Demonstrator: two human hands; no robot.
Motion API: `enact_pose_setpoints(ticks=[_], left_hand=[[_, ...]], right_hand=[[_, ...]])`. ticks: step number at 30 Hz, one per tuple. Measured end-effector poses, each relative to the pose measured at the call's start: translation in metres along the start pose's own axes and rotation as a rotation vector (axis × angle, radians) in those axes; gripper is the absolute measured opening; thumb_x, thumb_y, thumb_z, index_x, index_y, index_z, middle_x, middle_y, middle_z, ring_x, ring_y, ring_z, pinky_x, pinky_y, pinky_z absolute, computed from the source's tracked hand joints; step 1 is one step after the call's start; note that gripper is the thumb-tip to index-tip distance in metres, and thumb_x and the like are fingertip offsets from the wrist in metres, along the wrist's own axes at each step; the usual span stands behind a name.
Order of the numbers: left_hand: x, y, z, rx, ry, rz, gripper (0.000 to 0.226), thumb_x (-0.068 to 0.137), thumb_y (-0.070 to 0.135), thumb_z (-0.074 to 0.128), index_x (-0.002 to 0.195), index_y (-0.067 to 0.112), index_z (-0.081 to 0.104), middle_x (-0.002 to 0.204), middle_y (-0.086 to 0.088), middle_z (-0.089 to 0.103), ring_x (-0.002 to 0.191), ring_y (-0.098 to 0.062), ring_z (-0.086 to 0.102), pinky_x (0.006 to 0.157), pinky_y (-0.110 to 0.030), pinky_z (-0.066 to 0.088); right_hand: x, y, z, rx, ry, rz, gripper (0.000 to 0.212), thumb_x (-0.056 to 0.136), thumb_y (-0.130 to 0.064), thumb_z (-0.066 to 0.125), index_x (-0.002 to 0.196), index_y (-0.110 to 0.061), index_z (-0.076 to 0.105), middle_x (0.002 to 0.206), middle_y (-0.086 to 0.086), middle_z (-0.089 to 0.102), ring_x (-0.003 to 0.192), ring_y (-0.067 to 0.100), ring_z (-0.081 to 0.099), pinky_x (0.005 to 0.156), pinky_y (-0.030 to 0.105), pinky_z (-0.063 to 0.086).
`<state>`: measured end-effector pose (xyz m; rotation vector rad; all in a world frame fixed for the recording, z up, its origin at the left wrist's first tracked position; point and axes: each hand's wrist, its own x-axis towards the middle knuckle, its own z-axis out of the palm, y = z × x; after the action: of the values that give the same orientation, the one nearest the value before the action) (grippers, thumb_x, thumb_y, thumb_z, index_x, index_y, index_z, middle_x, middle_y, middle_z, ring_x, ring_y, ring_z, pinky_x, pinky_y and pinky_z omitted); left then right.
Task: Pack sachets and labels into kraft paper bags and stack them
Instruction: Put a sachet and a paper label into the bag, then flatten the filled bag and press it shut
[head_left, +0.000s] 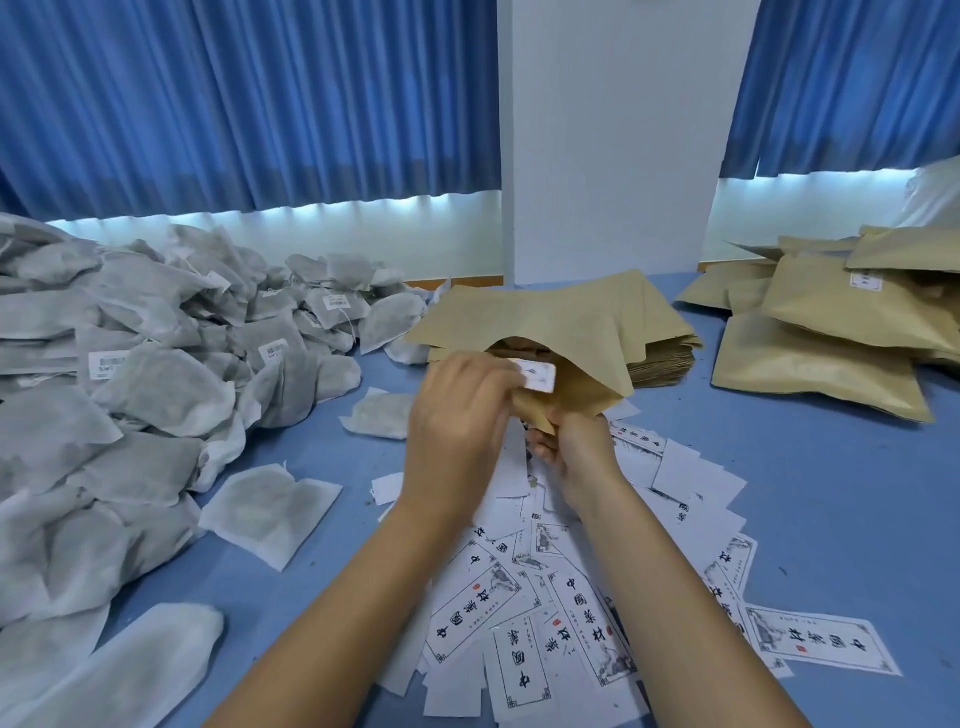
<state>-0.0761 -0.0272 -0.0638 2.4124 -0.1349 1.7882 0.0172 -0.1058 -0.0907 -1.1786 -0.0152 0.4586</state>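
A kraft paper bag (550, 312) is held up over the blue table (831, 493), its mouth facing me. My right hand (576, 447) pinches the bag's lower edge. My left hand (462, 410) grips a white printed label (540, 376) at the bag's mouth, partly inside it. Behind the bag lies a flat stack of empty kraft bags (665, 358). White labels with black characters (571, 608) lie scattered under my forearms. Grey-white sachets (130, 374) are heaped on the left.
Filled kraft bags (841, 338) are stacked at the right rear. Loose sachets (270, 509) lie near my left arm. A white pillar (613, 140) and blue curtains (234, 104) stand behind the table.
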Motion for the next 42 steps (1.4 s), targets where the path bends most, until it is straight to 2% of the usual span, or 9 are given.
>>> enact_pose_setpoints(ticks=[6, 9, 15, 22, 26, 28, 34, 38, 42], left_hand=[[0.014, -0.007, 0.051, 0.309, -0.526, -0.116, 0.019, 0.063, -0.008, 0.071, 0.076, 0.006, 0.068, 0.067, -0.009, 0.063, 0.059, -0.026, 0.061, 0.051, -0.029, 0.042], [0.033, -0.014, 0.067, 0.198, -0.801, -0.307, 0.026, 0.089, 0.002, 0.051, 0.105, 0.013, 0.068, 0.100, -0.007, 0.068, 0.087, -0.025, 0.063, 0.071, -0.030, 0.048], [0.076, -0.030, 0.078, 0.235, -1.255, -0.720, 0.027, 0.090, 0.021, 0.061, 0.116, 0.016, 0.063, 0.108, -0.009, 0.062, 0.100, -0.026, 0.059, 0.090, -0.032, 0.047], [0.061, -0.019, 0.064, 0.293, -1.253, -0.572, 0.039, 0.095, 0.019, 0.050, 0.134, 0.021, 0.046, 0.130, -0.003, 0.051, 0.113, -0.022, 0.051, 0.092, -0.030, 0.043], [0.038, -0.001, 0.024, 0.075, -0.422, -0.198, 0.030, 0.079, 0.000, 0.049, 0.096, 0.013, 0.071, 0.098, -0.001, 0.067, 0.089, -0.022, 0.061, 0.065, -0.034, 0.050], [0.035, 0.006, 0.013, 0.138, -0.110, -0.073, 0.035, 0.070, -0.004, 0.048, 0.093, 0.010, 0.070, 0.104, -0.004, 0.066, 0.097, -0.024, 0.058, 0.072, -0.028, 0.045], [0.006, 0.007, 0.034, 0.264, -0.748, -0.155, 0.038, 0.079, 0.010, 0.052, 0.114, 0.017, 0.065, 0.123, -0.002, 0.060, 0.119, -0.023, 0.050, 0.103, -0.032, 0.025], [-0.011, 0.013, 0.033, 0.179, -0.632, -0.311, 0.032, 0.075, -0.004, 0.051, 0.101, 0.004, 0.067, 0.098, -0.010, 0.065, 0.091, -0.031, 0.059, 0.083, -0.037, 0.047], [-0.020, 0.016, 0.030, 0.064, -0.700, -0.477, 0.019, 0.086, 0.011, 0.046, 0.082, 0.007, 0.064, 0.086, -0.005, 0.059, 0.087, -0.025, 0.055, 0.071, -0.036, 0.046]], right_hand=[[-0.002, 0.001, 0.003, 0.012, -0.014, 0.017, 0.013, 0.095, 0.000, 0.044, 0.090, -0.008, 0.054, 0.054, 0.002, 0.055, 0.035, 0.007, 0.048, 0.037, 0.017, 0.035], [0.001, -0.003, 0.001, 0.066, -0.035, 0.004, 0.012, 0.096, 0.000, 0.044, 0.101, -0.006, 0.054, 0.068, 0.007, 0.055, 0.037, 0.008, 0.048, 0.042, 0.019, 0.035], [-0.001, -0.002, -0.001, 0.054, -0.131, 0.035, 0.015, 0.096, 0.002, 0.042, 0.103, -0.005, 0.053, 0.080, 0.011, 0.060, 0.038, 0.008, 0.049, 0.039, 0.017, 0.036], [0.003, -0.002, -0.003, -0.016, -0.071, 0.086, 0.018, 0.096, 0.000, 0.044, 0.089, -0.012, 0.055, 0.073, 0.002, 0.056, 0.042, 0.007, 0.053, 0.041, 0.018, 0.040], [0.007, -0.001, -0.002, -0.027, -0.059, 0.102, 0.018, 0.095, 0.002, 0.038, 0.101, -0.006, 0.053, 0.074, 0.005, 0.055, 0.045, 0.009, 0.054, 0.046, 0.020, 0.041], [0.006, -0.001, -0.002, -0.032, -0.061, 0.096, 0.019, 0.095, 0.002, 0.037, 0.100, -0.006, 0.053, 0.074, 0.006, 0.056, 0.043, 0.008, 0.054, 0.047, 0.020, 0.042], [-0.001, -0.006, -0.007, 0.027, -0.195, -0.002, 0.022, 0.088, 0.005, 0.050, 0.080, -0.011, 0.062, 0.063, 0.003, 0.061, 0.053, 0.012, 0.054, 0.052, 0.022, 0.042], [-0.005, -0.010, -0.012, 0.066, -0.424, 0.071, 0.021, 0.088, -0.004, 0.054, 0.072, -0.011, 0.065, 0.059, 0.001, 0.060, 0.052, 0.009, 0.057, 0.048, 0.019, 0.046], [0.004, -0.009, -0.014, 0.159, -0.196, 0.101, 0.021, 0.099, -0.028, 0.045, 0.100, -0.014, 0.061, 0.086, 0.006, 0.070, 0.074, 0.018, 0.068, 0.057, 0.029, 0.054]])
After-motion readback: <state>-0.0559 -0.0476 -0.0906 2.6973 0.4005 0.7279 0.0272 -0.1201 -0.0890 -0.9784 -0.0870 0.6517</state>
